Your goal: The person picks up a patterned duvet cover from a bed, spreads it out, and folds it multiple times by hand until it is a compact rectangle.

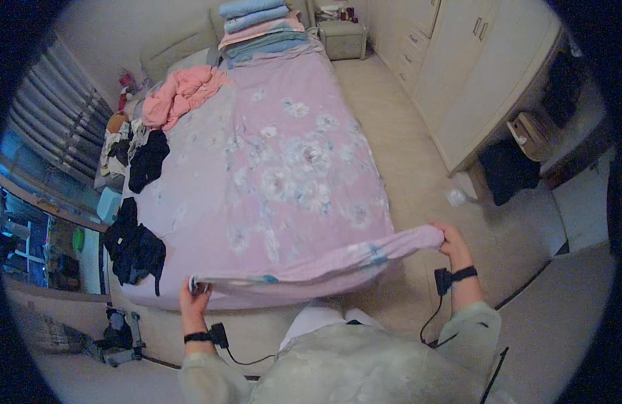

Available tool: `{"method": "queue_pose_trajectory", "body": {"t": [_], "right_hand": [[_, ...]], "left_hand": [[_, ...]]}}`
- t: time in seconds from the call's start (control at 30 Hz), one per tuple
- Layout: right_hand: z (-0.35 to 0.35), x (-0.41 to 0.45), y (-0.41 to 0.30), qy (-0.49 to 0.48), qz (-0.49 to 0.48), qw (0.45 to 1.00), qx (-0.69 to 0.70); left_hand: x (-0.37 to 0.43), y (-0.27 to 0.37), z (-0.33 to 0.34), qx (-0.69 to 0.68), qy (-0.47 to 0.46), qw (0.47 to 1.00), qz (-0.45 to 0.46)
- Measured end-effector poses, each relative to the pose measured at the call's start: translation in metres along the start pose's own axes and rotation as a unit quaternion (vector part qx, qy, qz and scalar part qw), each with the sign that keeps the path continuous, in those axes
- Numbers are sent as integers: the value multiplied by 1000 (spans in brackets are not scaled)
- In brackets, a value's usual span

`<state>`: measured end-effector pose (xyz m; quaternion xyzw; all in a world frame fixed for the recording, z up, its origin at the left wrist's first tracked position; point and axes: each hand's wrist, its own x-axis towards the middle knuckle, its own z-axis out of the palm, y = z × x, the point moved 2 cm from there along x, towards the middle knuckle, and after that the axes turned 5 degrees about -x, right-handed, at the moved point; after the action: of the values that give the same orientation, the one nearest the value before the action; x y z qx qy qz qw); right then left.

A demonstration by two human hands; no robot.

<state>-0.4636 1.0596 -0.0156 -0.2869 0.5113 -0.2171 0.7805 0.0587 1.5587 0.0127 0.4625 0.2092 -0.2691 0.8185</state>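
A pink floral quilt or duvet cover (311,166) lies over the right part of a bed. My left hand (195,295) grips its near edge at the left, close to the foot of the bed. Farther out on the right, my right hand (452,242) holds the other near corner, raised beyond the bed's side. Between both hands the edge hangs in a long, slightly sagging fold. A paler pink floral sheet (190,217) shows to the left of the quilt.
Black garments (137,247) and a crumpled coral cloth (182,96) lie along the bed's left side. Folded bedding (263,38) is stacked at the headboard. A nightstand (341,40) and a wardrobe (472,65) stand right of the bed. A dark bag-like item (508,169) is near the wardrobe's end.
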Motion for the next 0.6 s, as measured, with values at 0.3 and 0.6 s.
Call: {"method": "queue_pose_trajectory", "body": {"t": [0.3,0.6], "right_hand": [[141,135,-88,-66,-75,981,167],[60,196,86,131,-51,989,-37]], "left_hand": [[168,16,158,0,-142,986,-85],[243,-105,49,274,53,942,-188]]}}
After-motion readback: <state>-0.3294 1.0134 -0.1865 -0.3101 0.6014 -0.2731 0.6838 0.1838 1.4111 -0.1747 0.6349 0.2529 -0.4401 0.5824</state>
